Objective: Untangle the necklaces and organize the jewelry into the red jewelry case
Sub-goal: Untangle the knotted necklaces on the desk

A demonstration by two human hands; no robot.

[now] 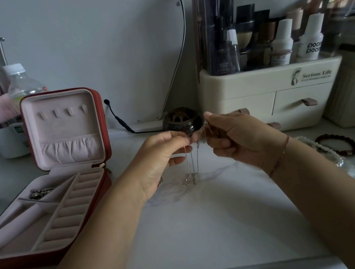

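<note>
Above white table (207,232), right of open red jewelry case (26,260), left hand (161,159) and right hand (243,141) raised close together.
Both pinching thin necklaces (197,157), pendants dangling just over table; dark jewelry piece (39,193) in case's rear compartment.

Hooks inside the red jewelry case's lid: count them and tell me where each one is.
4, in one row across the upper lining of the lid: leftmost hook, second hook, third hook, rightmost hook. All are bare; none appears hidden.
</note>
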